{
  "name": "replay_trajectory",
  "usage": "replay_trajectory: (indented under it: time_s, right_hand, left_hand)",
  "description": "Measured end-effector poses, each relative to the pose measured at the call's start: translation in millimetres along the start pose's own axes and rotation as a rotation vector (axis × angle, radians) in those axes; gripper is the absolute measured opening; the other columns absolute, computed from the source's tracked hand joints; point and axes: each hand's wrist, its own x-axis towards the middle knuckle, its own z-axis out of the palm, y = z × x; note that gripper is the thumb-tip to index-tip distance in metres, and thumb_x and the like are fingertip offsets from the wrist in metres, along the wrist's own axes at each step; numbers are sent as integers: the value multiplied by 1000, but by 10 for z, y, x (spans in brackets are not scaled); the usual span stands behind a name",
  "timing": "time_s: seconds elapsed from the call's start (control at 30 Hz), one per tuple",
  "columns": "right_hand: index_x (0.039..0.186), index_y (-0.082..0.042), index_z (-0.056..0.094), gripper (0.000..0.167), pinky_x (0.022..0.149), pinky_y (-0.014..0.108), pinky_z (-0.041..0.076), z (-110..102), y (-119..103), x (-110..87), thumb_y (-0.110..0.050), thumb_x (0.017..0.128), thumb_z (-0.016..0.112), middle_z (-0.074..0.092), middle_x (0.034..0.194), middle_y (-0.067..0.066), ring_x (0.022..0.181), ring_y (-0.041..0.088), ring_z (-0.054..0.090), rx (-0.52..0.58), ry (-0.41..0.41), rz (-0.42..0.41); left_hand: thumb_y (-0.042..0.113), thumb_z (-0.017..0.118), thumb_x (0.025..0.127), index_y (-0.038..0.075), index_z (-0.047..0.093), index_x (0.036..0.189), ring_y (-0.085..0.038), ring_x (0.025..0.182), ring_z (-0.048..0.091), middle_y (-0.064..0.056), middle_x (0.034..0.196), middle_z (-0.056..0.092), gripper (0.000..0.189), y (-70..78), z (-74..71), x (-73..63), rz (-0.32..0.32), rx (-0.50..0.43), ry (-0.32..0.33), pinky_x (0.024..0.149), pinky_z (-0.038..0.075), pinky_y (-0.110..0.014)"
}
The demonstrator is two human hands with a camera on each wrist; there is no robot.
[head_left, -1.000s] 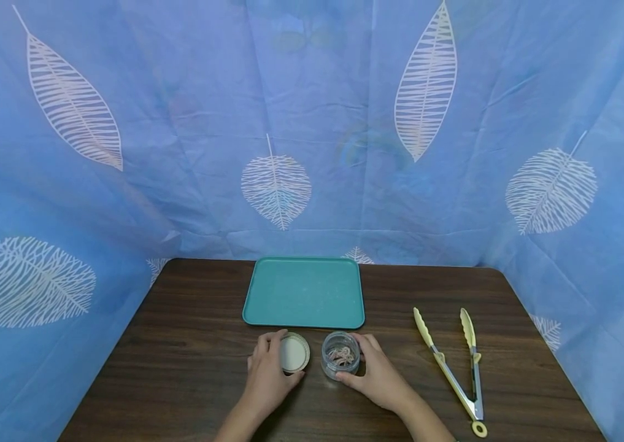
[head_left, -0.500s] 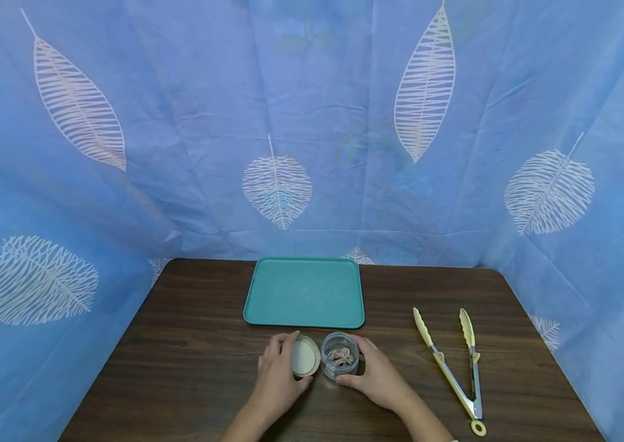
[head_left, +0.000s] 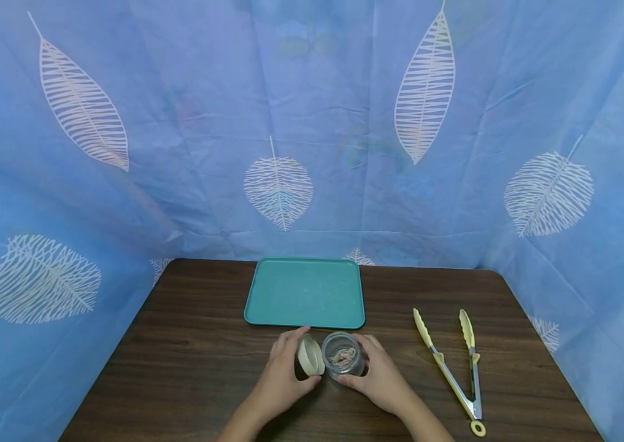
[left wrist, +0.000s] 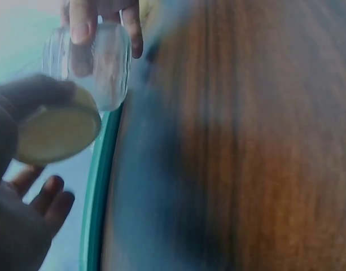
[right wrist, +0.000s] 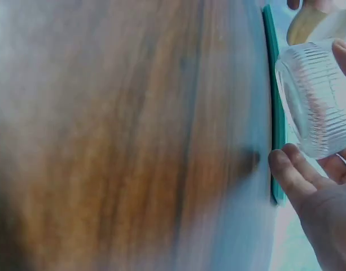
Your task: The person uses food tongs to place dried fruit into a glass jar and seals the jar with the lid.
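Note:
My left hand [head_left: 280,379] holds a round jar lid [head_left: 312,357] by its edge, thumb on the near side and fingers on the far side. The lid is tilted, its pale inner side turned toward the jar. Right beside it stands a clear glass jar [head_left: 339,370], open at the top, with ribbed walls visible in the right wrist view. Tangled pinkish-tan, string-like pieces [head_left: 343,357] lie inside. My right hand [head_left: 382,377] grips the jar from the right. In the left wrist view the lid [left wrist: 60,135] overlaps the jar [left wrist: 113,73].
A teal tray [head_left: 306,293] lies just beyond the hands on the dark wooden table [head_left: 190,344]. To the right, spread tongs [head_left: 459,390] with pale yellow tips rest on the table. A blue leaf-patterned cloth [head_left: 339,184] hangs behind and at both sides.
My left hand has moved right, bringing the lid up beside the jar. The lid has gone from facing up to tilted toward the jar. My right hand keeps its grip in nearly the same place.

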Motion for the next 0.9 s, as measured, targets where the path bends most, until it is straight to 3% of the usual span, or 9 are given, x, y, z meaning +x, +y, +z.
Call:
replay_trajectory:
  time_s: [0.13, 0.27, 0.37, 0.47, 0.67, 0.9]
  right_hand:
    - [159, -13, 53, 91, 105, 41, 61, -12, -36, -42, -26, 81, 99, 55, 146, 10, 135, 28, 59, 38, 6, -16]
    - [162, -20, 51, 94, 110, 44, 56, -15, -90, -91, -26, 82, 98, 52, 147, 5, 136, 26, 55, 42, 15, -30]
    - [164, -21, 47, 97, 113, 53, 54, -13, -132, -121, -22, 81, 98, 52, 150, 5, 142, 30, 52, 88, 29, -42]
    - [160, -20, 48, 95, 110, 57, 56, -9, -166, -141, -17, 80, 98, 51, 153, 7, 144, 35, 51, 141, 48, -54]
    - [152, -23, 53, 86, 104, 38, 60, -3, -215, -166, -14, 79, 99, 50, 153, 6, 142, 33, 51, 170, 49, -76]
    - [151, -28, 57, 86, 108, 40, 58, 6, -241, -185, -17, 78, 100, 53, 151, 0, 139, 25, 55, 56, 90, -120]
  left_hand:
    - [25, 94, 87, 18, 34, 167, -39, 142, 56, -15, 158, 52, 100, -15, -67, 30, -9, -289, -80, 110, 55, -60]
    - [21, 90, 92, 19, 27, 169, -39, 141, 59, -16, 164, 48, 100, 9, -138, 51, -41, -578, -187, 105, 62, -43]
    - [22, 88, 94, 18, 30, 169, -37, 137, 62, -17, 166, 45, 94, 40, -185, 81, -59, -667, -249, 96, 65, -33]
    - [26, 87, 95, 17, 40, 165, -33, 128, 65, -20, 158, 50, 85, 75, -221, 117, -57, -650, -268, 88, 65, -29]
    - [34, 87, 95, 19, 49, 162, -24, 118, 64, -15, 148, 54, 78, 123, -250, 166, -47, -512, -264, 87, 62, -25]
    - [40, 85, 96, 21, 53, 160, -18, 116, 64, -12, 145, 59, 74, 161, -265, 201, -2, -391, -251, 90, 61, -25]
